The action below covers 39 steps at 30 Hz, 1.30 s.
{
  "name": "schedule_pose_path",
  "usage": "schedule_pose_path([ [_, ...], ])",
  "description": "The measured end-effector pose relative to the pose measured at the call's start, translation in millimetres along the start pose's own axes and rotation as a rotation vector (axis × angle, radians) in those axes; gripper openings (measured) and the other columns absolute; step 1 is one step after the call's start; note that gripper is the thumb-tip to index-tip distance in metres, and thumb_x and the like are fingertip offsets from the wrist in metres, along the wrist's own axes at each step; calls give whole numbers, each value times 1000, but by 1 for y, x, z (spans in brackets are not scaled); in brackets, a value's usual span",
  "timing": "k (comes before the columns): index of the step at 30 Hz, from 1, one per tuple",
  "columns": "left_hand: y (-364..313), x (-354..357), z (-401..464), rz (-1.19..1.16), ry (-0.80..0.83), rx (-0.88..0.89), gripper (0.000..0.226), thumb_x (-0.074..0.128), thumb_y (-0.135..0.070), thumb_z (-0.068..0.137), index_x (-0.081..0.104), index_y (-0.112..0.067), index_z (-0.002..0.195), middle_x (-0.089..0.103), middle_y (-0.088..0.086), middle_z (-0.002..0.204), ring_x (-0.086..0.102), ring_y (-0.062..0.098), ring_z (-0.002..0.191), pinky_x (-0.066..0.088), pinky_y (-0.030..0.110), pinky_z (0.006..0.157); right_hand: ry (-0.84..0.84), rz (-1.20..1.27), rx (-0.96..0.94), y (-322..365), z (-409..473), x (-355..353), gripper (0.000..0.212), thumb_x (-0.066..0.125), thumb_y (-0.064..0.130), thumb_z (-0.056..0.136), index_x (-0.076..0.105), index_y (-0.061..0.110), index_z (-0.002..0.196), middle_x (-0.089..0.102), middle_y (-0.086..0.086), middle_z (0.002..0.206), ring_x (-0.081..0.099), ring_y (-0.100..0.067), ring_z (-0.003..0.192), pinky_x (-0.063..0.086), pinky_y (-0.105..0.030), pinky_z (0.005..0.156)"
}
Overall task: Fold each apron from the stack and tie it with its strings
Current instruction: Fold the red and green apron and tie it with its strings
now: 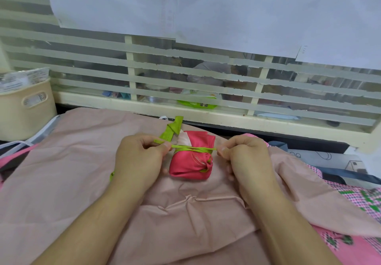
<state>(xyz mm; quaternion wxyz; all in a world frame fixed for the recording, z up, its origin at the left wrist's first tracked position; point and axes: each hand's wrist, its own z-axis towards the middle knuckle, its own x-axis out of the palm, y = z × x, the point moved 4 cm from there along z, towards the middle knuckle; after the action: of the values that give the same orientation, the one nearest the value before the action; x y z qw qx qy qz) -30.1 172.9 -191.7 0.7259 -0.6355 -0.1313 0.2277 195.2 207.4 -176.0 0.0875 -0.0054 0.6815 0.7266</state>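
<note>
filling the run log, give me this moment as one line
left hand pinches green string | right hand pinches other end | red apron bundle folded

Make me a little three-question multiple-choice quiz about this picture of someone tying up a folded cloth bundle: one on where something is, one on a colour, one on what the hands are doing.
1. Where does the folded red satin apron bundle lie?
A. in the cream plastic basket
B. on the spread pale pink cloth, between the two hands
C. on the window ledge

2. What colour are the thin fabric strings round the bundle?
A. lime green
B. white
C. navy

3. What are the hands doing?
A. resting flat on the cloth
B. lifting the bundle off the cloth
C. each pinching a string end, pulled out sideways

Answers: 1 B, the bundle sits on the pale pink cloth between the left hand and the right hand. 2 A, the strings crossing it are lime green. 3 C, both hands pinch the strings taut to either side.
</note>
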Motion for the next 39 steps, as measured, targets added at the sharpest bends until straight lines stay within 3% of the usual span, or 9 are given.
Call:
schedule_pose_path([
  [6,-5,0,-1,-202,145,-12,20,74,-6,93,81,-12,76,67,9,66,57,23,57,51,33,58,1,8,-60,-4,-1,-1,14,70,10,77,69,13,63,58,-9,56,48,-21,52,39,-31,54],
  [9,-14,3,-7,-276,259,66,10,75,-12,91,80,-6,85,69,13,71,52,24,57,44,27,54,155,216,-69,0,-4,5,14,71,3,92,72,4,78,55,-21,62,46,-23,48,37,-26,45],
  [13,-13,14,-10,-322,352,64,15,74,-13,90,79,1,92,71,16,76,51,20,59,41,22,47,341,535,30,7,-12,17,4,73,9,80,76,6,81,55,-10,57,46,-14,43,34,-22,34],
  [18,-13,16,-9,-452,420,-23,28,63,-13,96,70,13,103,70,20,79,46,18,58,38,21,46,402,605,74,13,-13,16,5,62,7,90,63,4,86,78,-16,96,45,-10,38,29,-19,35],
  [22,-14,20,-13,-412,433,-17,19,58,-8,100,70,-3,88,60,19,82,32,12,51,24,22,41,450,518,72,10,-18,23,17,50,1,103,55,4,87,68,-15,82,33,-10,34,25,-17,33],
  [25,-12,15,-10,-373,388,-13,49,53,-2,104,73,-22,64,53,21,86,26,13,47,25,21,39,407,490,101,6,-15,25,28,41,-4,105,50,8,82,56,-9,69,25,-8,36,22,-15,32],
  [30,-7,13,-8,-261,341,-18,36,54,-2,105,66,-7,71,47,19,74,27,14,46,33,24,40,257,456,104,1,-5,12,36,35,-11,99,48,12,75,50,-7,63,23,-9,42,16,-17,37],
  [35,-12,23,-18,122,422,227,23,65,-10,101,65,-10,78,60,5,58,51,8,54,41,27,57,238,-113,-310,16,-16,20,27,52,-1,101,58,22,88,49,0,61,41,-12,54,34,-26,51],
  [39,-20,26,-28,213,470,311,18,69,-15,97,73,-20,80,63,2,61,52,12,58,44,32,58,371,-216,-441,26,-32,31,25,59,7,101,64,32,103,47,2,58,47,-5,55,40,-18,56],
])
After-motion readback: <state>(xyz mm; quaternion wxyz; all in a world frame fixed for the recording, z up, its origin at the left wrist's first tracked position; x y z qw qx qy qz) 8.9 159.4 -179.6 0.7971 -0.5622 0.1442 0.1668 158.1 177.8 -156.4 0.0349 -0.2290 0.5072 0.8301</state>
